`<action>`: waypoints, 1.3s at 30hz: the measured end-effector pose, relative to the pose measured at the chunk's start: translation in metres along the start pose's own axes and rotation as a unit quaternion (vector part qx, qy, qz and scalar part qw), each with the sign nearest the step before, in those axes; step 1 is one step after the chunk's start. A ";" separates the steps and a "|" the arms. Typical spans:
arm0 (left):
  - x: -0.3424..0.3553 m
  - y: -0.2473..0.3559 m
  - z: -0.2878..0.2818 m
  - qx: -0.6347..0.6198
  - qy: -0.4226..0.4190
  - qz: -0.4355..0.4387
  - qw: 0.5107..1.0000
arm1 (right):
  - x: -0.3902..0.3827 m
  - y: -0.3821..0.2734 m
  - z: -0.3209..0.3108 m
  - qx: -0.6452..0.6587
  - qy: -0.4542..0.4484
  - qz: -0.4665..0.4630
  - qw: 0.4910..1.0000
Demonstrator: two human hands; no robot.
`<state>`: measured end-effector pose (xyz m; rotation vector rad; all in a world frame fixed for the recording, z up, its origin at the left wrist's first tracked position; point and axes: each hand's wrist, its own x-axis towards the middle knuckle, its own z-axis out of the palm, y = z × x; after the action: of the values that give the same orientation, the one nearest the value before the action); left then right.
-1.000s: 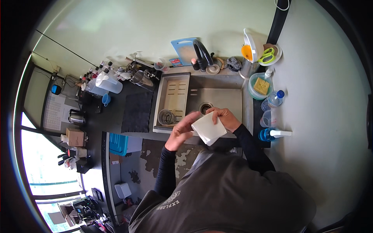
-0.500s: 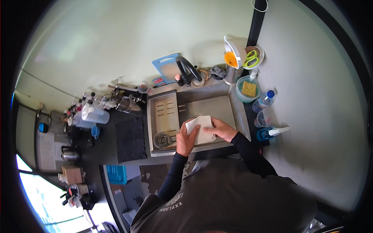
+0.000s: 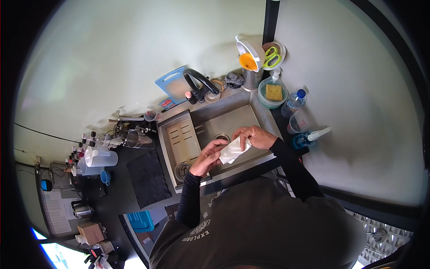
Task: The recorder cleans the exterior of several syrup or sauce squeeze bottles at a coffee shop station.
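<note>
A folded white paper towel [image 3: 233, 152] is held over the front of the sink [image 3: 233, 119]. My right hand [image 3: 257, 136] is closed on its upper right end, thumb in front and fingers bent over the edge. At the towel's left end is my left hand [image 3: 207, 158], thumb and fingers apart, the thumb close against the paper's edge. Whether the left fingertips touch the towel is hard to tell. Behind the hands, the round drain [image 3: 221, 138] shows partly in the sink floor.
A black faucet [image 3: 200, 83] arches over the sink's back edge. A slotted tray [image 3: 182, 136] and a clear glass [image 3: 182, 171] occupy its left side. To the right stand a sponge [image 3: 273, 93] in a tub, a water bottle [image 3: 294, 103] and a spray bottle [image 3: 304, 140]. A dark mat [image 3: 148, 178] lies left.
The towel has gone from a broad flat sheet to a narrower folded shape. My left hand has loosened from its grip, and my right hand now grasps the upper end. The view has turned.
</note>
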<state>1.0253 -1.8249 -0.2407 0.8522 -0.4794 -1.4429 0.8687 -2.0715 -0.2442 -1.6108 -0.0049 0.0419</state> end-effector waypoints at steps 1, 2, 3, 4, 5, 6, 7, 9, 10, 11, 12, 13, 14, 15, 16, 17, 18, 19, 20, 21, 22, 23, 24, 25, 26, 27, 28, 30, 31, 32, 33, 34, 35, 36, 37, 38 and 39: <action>0.004 0.001 0.004 0.128 0.017 0.009 0.992 | 0.003 -0.002 -0.002 -0.014 -0.001 -0.015 1.000; 0.008 0.002 0.007 0.178 0.029 0.026 0.983 | 0.004 -0.003 -0.003 -0.021 -0.016 -0.035 0.999; 0.013 -0.001 0.012 0.212 0.054 0.035 0.975 | 0.007 -0.003 -0.002 -0.059 0.027 -0.090 0.994; 0.018 -0.004 0.014 0.237 0.069 0.048 0.968 | 0.008 -0.002 0.000 0.065 0.111 -0.040 0.991; 0.022 -0.010 0.016 0.254 0.098 0.113 0.956 | 0.010 -0.001 0.002 0.190 0.174 0.001 0.966; 0.026 -0.016 0.016 0.247 0.137 0.127 0.951 | 0.010 0.002 0.005 0.330 0.223 0.012 0.917; 0.029 -0.022 0.014 0.234 0.170 0.141 0.947 | 0.012 0.007 0.011 0.325 0.258 0.033 0.909; 0.033 -0.035 0.007 0.238 0.222 0.158 0.933 | 0.018 0.019 0.021 0.242 0.207 0.075 0.945; 0.035 -0.040 0.000 0.257 0.224 0.139 0.930 | 0.024 0.026 0.024 0.201 0.174 0.096 0.959; 0.038 -0.044 -0.007 0.263 0.220 0.117 0.932 | 0.031 0.033 0.025 0.167 0.156 0.088 0.970; 0.041 -0.046 -0.016 0.249 0.208 0.102 0.940 | 0.043 0.039 0.020 0.105 0.166 0.043 0.980; 0.047 -0.049 -0.024 0.237 0.221 0.119 0.938 | 0.057 0.045 0.014 0.047 0.175 0.027 0.983; 0.050 -0.049 -0.032 0.273 0.250 0.115 0.922 | 0.073 0.050 0.007 -0.010 0.186 0.009 0.982; 0.053 -0.049 -0.039 0.292 0.262 0.108 0.914 | 0.095 0.054 -0.002 -0.074 0.246 -0.017 0.966; 0.055 -0.050 -0.044 0.306 0.281 0.094 0.905 | 0.118 0.055 -0.014 -0.204 0.283 -0.077 0.934; 0.055 -0.051 -0.048 0.318 0.282 0.104 0.899 | 0.141 0.054 -0.027 -0.327 0.318 -0.130 0.880; 0.055 -0.052 -0.050 0.324 0.292 0.106 0.893 | 0.160 0.052 -0.040 -0.438 0.344 -0.143 0.818; 0.053 -0.055 -0.050 0.329 0.308 0.099 0.887 | 0.176 0.050 -0.049 -0.451 0.329 -0.164 0.813; 0.050 -0.058 -0.049 0.315 0.304 0.107 0.892 | 0.190 0.047 -0.055 -0.460 0.309 -0.147 0.820; 0.045 -0.062 -0.046 0.300 0.307 0.105 0.897 | 0.202 0.045 -0.060 -0.466 0.295 -0.153 0.820; 0.042 -0.065 -0.044 0.269 0.301 0.097 0.910 | 0.211 0.043 -0.063 -0.503 0.277 -0.125 0.809; 0.038 -0.070 -0.041 0.209 0.281 0.107 0.931 | 0.218 0.042 -0.064 -0.538 0.264 -0.121 0.792; 0.034 -0.072 -0.039 0.217 0.303 0.098 0.923 | 0.220 0.044 -0.063 -0.575 0.236 -0.076 0.780; 0.031 -0.076 -0.038 0.202 0.302 0.095 0.927 | 0.222 0.047 -0.064 -0.524 0.253 -0.078 0.810; 0.029 -0.078 -0.038 0.184 0.300 0.092 0.931 | 0.219 0.054 -0.061 -0.531 0.272 -0.121 0.793; 0.026 -0.080 -0.038 0.186 0.316 0.101 0.925 | 0.214 0.064 -0.061 -0.541 0.282 -0.124 0.782; 0.024 -0.080 -0.039 0.188 0.330 0.109 0.919 | 0.206 0.077 -0.060 -0.557 0.299 -0.146 0.761; 0.019 -0.079 -0.043 0.185 0.350 0.128 0.909 | 0.183 0.110 -0.056 -0.505 0.280 -0.104 0.810; 0.016 -0.077 -0.045 0.182 0.357 0.140 0.905 | 0.169 0.129 -0.051 -0.467 0.292 -0.149 0.821; 0.013 -0.075 -0.047 0.179 0.363 0.153 0.901 | 0.155 0.149 -0.044 -0.429 0.304 -0.194 0.828; 0.009 -0.074 -0.049 0.151 0.369 0.172 0.901 | 0.140 0.171 -0.030 -0.291 0.315 -0.105 0.897; 0.006 -0.072 -0.050 0.145 0.378 0.168 0.899 | 0.123 0.193 -0.013 -0.148 0.324 0.031 0.934; 0.003 -0.070 -0.051 0.135 0.380 0.167 0.900 | 0.098 0.212 -0.001 0.093 0.318 0.149 0.932; 0.002 -0.068 -0.052 0.120 0.378 0.175 0.901 | 0.077 0.227 0.008 0.339 0.308 0.305 0.835; 0.000 -0.067 -0.052 0.129 0.380 0.160 0.902 | 0.064 0.239 0.016 0.404 0.315 0.306 0.803; 0.000 -0.067 -0.052 0.125 0.375 0.160 0.904 | 0.059 0.248 0.023 0.481 0.333 0.312 0.749; -0.001 -0.066 -0.052 0.121 0.371 0.159 0.907 | 0.056 0.252 0.027 0.538 0.371 0.327 0.683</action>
<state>1.0207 -1.8077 -0.3230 1.3697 -0.1958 -0.6801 0.9178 -2.0536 -0.4986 -0.2680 1.0544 -0.0560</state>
